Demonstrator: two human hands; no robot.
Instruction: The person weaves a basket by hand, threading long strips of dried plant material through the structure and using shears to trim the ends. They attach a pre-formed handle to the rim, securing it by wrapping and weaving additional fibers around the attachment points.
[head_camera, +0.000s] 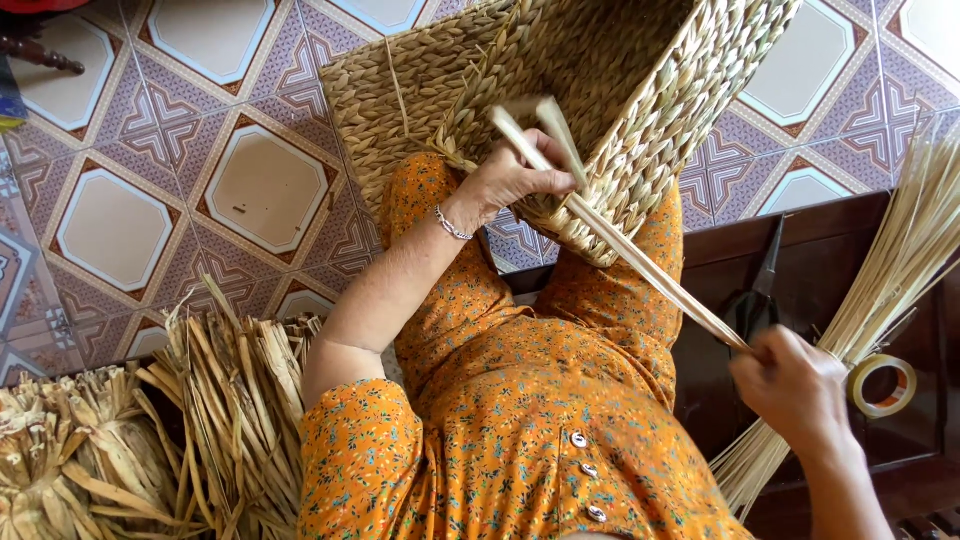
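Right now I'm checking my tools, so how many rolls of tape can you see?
1. A single roll of tape lies on the dark wooden bench at the right, beside the right hand and the bundle of pale straw stalks. Others may be hidden under them.

We see a rough, matt basket of plaited dried straw, smooth pale reed strips, coarse dry leaves, a glossy tiled floor, dark polished wood surface, and soft printed cloth.

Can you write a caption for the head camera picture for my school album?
A left hand steadies a woven basket while the right hand pulls a straw strand tight.
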